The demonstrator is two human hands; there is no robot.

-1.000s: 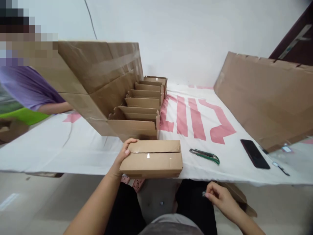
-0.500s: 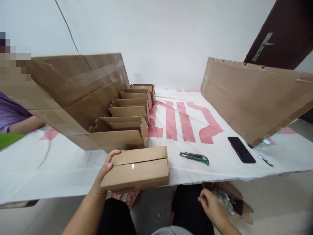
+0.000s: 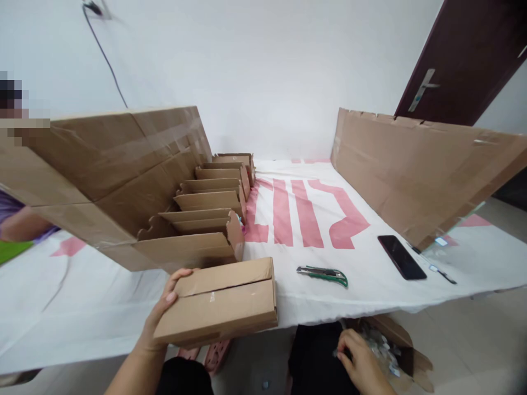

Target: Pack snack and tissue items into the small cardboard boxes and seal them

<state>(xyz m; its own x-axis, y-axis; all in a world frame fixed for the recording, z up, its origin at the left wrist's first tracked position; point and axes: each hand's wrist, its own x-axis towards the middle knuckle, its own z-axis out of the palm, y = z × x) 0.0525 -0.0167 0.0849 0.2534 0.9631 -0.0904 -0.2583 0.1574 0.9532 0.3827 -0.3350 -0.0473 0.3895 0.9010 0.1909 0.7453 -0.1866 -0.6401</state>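
The left hand (image 3: pixel 162 310) grips the box (image 3: pixel 224 307) by its left end, likely to keep it steady at the table's (image 3: pixel 86 312) near edge, while the right hand (image 3: pixel 357 355) is curled, holding what I can't tell.

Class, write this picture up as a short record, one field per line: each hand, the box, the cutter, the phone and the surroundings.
Left hand: grips one end of the closed cardboard box
Right hand: fingers curled, below the table edge; contents unclear
Box: at the near edge, seam upward
Cutter: green-handled, lying on the white cloth
Phone: dark, flat, near the right-hand cardboard panel
Surroundings: row of open boxes beside the left-hand cardboard panel
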